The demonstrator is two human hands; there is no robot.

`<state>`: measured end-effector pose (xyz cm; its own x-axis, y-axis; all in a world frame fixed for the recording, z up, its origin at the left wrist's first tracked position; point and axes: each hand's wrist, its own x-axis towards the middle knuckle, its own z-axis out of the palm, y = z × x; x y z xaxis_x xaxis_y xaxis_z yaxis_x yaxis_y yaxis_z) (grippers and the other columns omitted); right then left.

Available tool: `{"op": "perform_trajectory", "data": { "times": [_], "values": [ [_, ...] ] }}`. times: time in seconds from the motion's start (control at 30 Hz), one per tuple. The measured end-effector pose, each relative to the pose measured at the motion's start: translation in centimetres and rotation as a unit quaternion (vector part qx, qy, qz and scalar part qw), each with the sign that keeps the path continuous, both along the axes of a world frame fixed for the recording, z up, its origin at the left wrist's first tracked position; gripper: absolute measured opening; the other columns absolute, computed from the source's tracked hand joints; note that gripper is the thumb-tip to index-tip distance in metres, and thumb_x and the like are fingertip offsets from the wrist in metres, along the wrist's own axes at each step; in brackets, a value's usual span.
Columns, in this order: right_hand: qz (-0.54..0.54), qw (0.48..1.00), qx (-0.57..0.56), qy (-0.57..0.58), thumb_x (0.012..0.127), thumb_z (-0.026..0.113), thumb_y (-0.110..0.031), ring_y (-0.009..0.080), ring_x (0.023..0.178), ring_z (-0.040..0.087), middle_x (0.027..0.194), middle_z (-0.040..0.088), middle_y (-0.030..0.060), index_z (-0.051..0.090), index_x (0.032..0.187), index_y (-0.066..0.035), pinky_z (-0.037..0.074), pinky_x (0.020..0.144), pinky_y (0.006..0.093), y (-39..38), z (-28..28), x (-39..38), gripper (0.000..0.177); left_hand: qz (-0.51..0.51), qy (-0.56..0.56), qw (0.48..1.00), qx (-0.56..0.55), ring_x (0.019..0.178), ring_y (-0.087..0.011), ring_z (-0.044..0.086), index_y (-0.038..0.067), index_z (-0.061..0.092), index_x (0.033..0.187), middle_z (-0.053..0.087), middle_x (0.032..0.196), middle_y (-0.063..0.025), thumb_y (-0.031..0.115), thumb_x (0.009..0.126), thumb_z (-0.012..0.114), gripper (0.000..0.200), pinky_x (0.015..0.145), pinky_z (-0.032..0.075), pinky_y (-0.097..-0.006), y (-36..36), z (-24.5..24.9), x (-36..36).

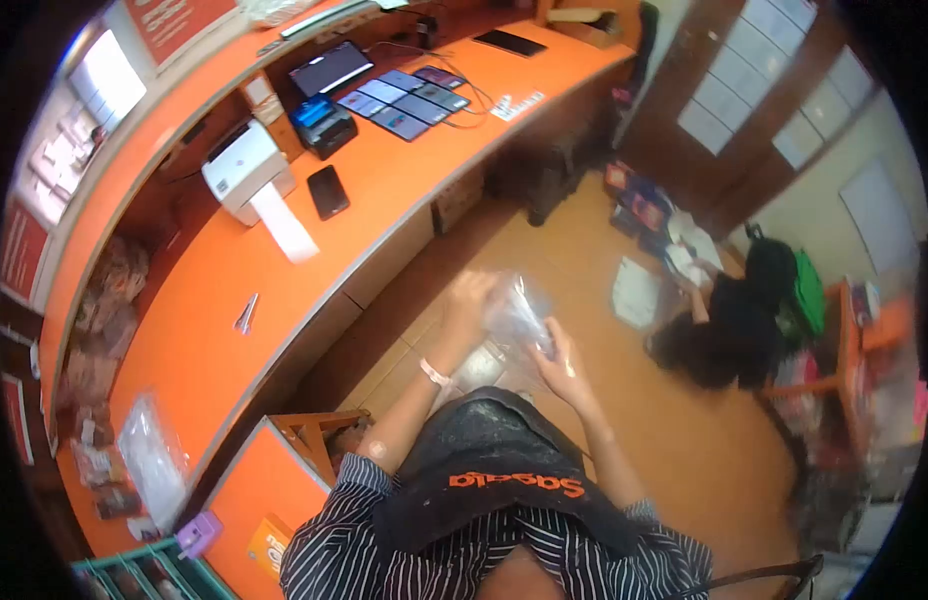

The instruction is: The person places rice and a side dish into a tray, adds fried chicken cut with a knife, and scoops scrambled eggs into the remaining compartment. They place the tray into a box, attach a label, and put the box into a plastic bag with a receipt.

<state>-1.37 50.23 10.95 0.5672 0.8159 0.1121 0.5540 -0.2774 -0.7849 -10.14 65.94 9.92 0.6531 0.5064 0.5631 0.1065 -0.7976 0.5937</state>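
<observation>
A clear plastic bag [519,312] is held up in front of my body, above the floor. The fingers of my right hand [561,362] are closed on its lower right side. At its upper left is my left hand [471,300], smeared by motion, so its fingers cannot be made out. Whatever lies inside the bag is too blurred to name. A pale item [481,368] shows below the bag, between my forearms.
The orange counter [209,320] on the left bears a white label printer [246,170], a black phone [328,192], scissors [247,313], several tablets and a stack of clear bags [152,462]. Another person [724,330] sits on the floor at right, near papers and boxes.
</observation>
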Motion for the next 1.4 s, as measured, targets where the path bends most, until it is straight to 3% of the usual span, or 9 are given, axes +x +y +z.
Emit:
{"op": "perform_trajectory", "data": {
  "times": [0.3, 0.53, 0.6, 0.7, 0.87, 0.97, 1.1, 1.23, 1.4],
  "values": [
    [0.204, 0.976, 0.071, 0.011, 0.082, 0.053, -0.013, 0.0218, 0.055, 0.053, 0.065, 0.056, 0.0149, 0.055, 0.081, 0.000, 0.041, 0.052, 0.0330, 0.0, -2.0, 5.3, 0.014, -0.021, 0.197, 0.943, 0.266, 0.045, -0.0222, 0.056, 0.012, 0.047, 0.075, 0.054, 0.057, -0.0078, 0.021, 0.079, 0.054, 0.012, 0.038, 0.044, -0.0319, 4.5, -3.5, -1.7],
    [0.342, 0.932, -0.075, 0.093, 0.082, 0.057, -0.016, 0.0158, 0.054, 0.053, 0.065, 0.055, 0.0129, 0.056, 0.100, -0.005, 0.040, 0.050, 0.0300, -1.8, 5.4, 9.5, 0.021, 0.302, 0.154, 0.924, 0.178, 0.053, -0.0249, 0.057, 0.010, 0.049, 0.084, 0.057, 0.064, -0.0073, 0.019, 0.081, 0.055, 0.011, 0.044, 0.044, -0.0356, 7.5, -3.6, -6.6],
    [0.373, 0.923, 0.041, 0.085, 0.080, 0.059, -0.016, 0.0153, 0.054, 0.052, 0.068, 0.054, 0.0118, 0.056, 0.103, -0.006, 0.040, 0.050, 0.0290, 0.1, 6.1, 11.0, 0.025, 0.409, 0.148, 0.900, -0.013, 0.076, -0.0281, 0.058, 0.010, 0.049, 0.101, 0.057, 0.087, -0.0138, 0.020, 0.073, 0.064, 0.033, 0.060, 0.048, -0.0377, 4.3, 0.2, -5.5],
    [0.426, 0.893, 0.143, 0.021, 0.076, 0.062, -0.015, 0.0174, 0.054, 0.053, 0.073, 0.051, 0.0098, 0.055, 0.106, -0.009, 0.041, 0.049, 0.0297, 3.0, 9.0, 11.2, 0.032, 0.269, 0.022, 0.953, 0.136, 0.112, -0.0322, 0.037, 0.010, 0.036, 0.123, 0.032, 0.125, -0.0200, 0.015, 0.053, 0.073, 0.079, 0.094, 0.034, -0.0399, -1.2, 4.2, -1.8],
    [0.392, 0.859, 0.095, -0.315, 0.070, 0.062, -0.011, 0.0291, 0.067, 0.055, 0.081, 0.048, 0.0123, 0.052, 0.109, -0.016, 0.045, 0.054, 0.0390, 6.6, 11.0, 9.5, 0.041, 0.363, 0.008, 0.918, 0.160, 0.107, -0.0252, 0.047, 0.007, 0.054, 0.105, 0.052, 0.106, -0.0159, 0.010, 0.066, 0.064, 0.040, 0.093, 0.034, -0.0393, -3.2, 5.5, 0.6],
    [0.236, 0.887, 0.213, -0.334, 0.072, 0.060, -0.009, 0.0315, 0.070, 0.056, 0.086, 0.053, 0.0164, 0.052, 0.108, -0.014, 0.047, 0.057, 0.0392, 12.7, 8.5, 11.1, 0.037, 0.160, -0.359, 0.777, -0.492, 0.108, -0.0209, 0.047, 0.005, 0.058, 0.094, 0.056, 0.102, -0.0130, 0.007, 0.075, 0.058, 0.020, 0.095, 0.033, -0.0368, -5.9, 7.2, -0.5],
    [0.280, 0.918, 0.275, 0.060, 0.081, 0.053, -0.007, 0.0209, 0.078, 0.058, 0.093, 0.059, 0.0096, 0.051, 0.103, -0.001, 0.048, 0.071, 0.0332, 18.2, 5.6, 11.5, 0.023, 0.188, -0.086, 0.960, -0.187, 0.074, -0.0229, 0.059, 0.002, 0.053, 0.087, 0.062, 0.087, -0.0091, 0.013, 0.075, 0.061, 0.018, 0.067, 0.047, -0.0348, -7.8, 4.1, -5.8],
    [0.494, 0.611, -0.047, 0.616, 0.083, 0.055, -0.013, 0.0109, 0.093, 0.050, 0.098, 0.053, 0.0041, 0.047, 0.110, -0.002, 0.041, 0.080, 0.0231, 13.8, 5.6, 1.9, 0.031, 0.671, -0.086, 0.702, -0.221, 0.055, -0.0133, 0.046, 0.008, 0.053, 0.090, 0.050, 0.061, -0.0090, 0.009, 0.074, 0.063, 0.019, 0.050, 0.037, -0.0282, -8.2, 5.6, -17.2],
    [0.698, 0.578, -0.205, 0.369, 0.073, 0.063, -0.011, 0.0135, 0.104, 0.047, 0.112, 0.052, 0.0102, 0.044, 0.118, 0.000, 0.035, 0.089, 0.0256, 10.9, 4.7, -8.8, 0.051, 0.776, -0.313, 0.543, 0.069, 0.062, -0.0123, 0.052, 0.004, 0.052, 0.094, 0.054, 0.069, -0.0049, 0.000, 0.077, 0.054, 0.018, 0.050, 0.039, -0.0244, -13.3, 1.6, -30.7]
  ]
}}
